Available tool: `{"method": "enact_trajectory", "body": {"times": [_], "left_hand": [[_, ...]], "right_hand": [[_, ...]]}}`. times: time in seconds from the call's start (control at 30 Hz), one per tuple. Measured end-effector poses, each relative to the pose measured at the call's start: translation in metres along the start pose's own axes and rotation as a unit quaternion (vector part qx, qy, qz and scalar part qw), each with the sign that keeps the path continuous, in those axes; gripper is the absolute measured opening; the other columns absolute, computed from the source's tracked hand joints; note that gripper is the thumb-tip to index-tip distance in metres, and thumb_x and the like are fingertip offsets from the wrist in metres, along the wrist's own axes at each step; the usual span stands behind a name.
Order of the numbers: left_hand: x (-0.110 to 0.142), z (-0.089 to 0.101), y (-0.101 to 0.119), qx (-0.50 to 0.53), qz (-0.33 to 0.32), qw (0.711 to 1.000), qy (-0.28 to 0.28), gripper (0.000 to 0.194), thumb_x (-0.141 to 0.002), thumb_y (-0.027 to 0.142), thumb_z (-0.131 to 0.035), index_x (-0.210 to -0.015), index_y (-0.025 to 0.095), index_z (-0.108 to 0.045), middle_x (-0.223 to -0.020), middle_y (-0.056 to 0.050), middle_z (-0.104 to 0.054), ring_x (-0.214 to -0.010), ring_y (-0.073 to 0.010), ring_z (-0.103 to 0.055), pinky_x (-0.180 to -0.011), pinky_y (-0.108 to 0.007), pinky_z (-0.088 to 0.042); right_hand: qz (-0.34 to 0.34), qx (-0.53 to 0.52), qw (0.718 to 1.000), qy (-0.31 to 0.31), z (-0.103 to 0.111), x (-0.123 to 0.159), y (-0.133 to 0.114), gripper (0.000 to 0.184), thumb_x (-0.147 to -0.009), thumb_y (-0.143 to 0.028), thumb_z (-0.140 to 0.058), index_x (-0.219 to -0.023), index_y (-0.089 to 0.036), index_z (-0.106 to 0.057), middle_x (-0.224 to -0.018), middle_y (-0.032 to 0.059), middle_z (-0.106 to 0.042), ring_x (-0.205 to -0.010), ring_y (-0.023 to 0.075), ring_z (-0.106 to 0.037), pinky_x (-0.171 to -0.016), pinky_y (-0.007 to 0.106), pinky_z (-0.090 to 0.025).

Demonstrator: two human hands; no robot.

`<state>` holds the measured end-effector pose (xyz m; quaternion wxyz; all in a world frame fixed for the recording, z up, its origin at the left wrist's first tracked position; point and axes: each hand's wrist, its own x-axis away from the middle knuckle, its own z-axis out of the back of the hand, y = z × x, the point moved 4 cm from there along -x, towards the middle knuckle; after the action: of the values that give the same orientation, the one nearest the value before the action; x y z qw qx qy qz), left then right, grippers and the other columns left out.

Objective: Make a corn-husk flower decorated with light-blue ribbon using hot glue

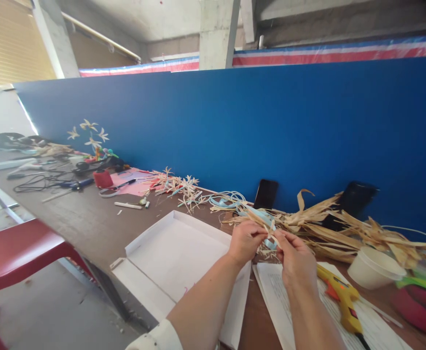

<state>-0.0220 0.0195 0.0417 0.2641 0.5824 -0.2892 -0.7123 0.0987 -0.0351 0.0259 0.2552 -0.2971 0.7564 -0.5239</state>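
Nearest, a yellow glue gun [344, 302] is lying on printed sheets [273, 296], its cord running out of the frame at the bottom. A pink bowl-like thing [420, 308] at the right is blurring, and I am not making out what it is. A white box [193, 255] is lying open at the left, partly hidden under the left forearm.

Just beyond, both hands are working close together over the table [89, 214]. Left hand [247, 240] is closing thumb and finger in a pinch on a small pale flower-like piece [271, 228]; right hand [296, 255] is pinching it from the other side. Fingertips are covering much of it, so its join is not showing. The step in hand is seemingly fitting or shaping its thin strips; the next move is likely calling for a steady left pinch and a light right adjustment.

Behind the hands, dried leaves [318, 221] are sprawling, hiding the base of a leaning phone [266, 194]. A second dark device [358, 197] is blurring.

Farther left, loose strip flowers [189, 183] are tangling; farthest, pale blooms [92, 142] are standing before a blue panel [234, 126], their stems hard to trace.
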Motion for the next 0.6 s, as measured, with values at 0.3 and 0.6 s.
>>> {"method": "enact_trajectory", "body": {"times": [0.3,0.6], "left_hand": [[0.000,0.001,0.000,0.011,-0.005,1.000,0.002,0.008,-0.068,0.011,-0.067,-0.069,0.018,-0.071,-0.071,-0.002,-0.067,-0.070,-0.0121,-0.060,-0.069,-0.023,-0.046],[-0.005,0.006,0.005,0.086,0.021,0.996,0.025,0.002,-0.067,0.016,-0.070,-0.066,0.017,-0.071,-0.068,-0.003,-0.066,-0.070,-0.0136,-0.060,-0.068,-0.024,-0.048]], "right_hand": [[-0.042,-0.064,0.997,-0.027,-0.003,0.000,0.002,0.034,-0.048,-0.030,-0.082,-0.074,-0.015,-0.066,-0.054,-0.0040,-0.055,-0.044,0.0032,-0.038,-0.035,0.013,-0.027],[-0.011,-0.038,0.997,-0.067,-0.007,0.011,-0.012,0.035,-0.062,-0.036,-0.075,-0.091,-0.019,-0.064,-0.073,-0.0022,-0.062,-0.048,0.0040,-0.044,-0.040,0.013,-0.033]]}}
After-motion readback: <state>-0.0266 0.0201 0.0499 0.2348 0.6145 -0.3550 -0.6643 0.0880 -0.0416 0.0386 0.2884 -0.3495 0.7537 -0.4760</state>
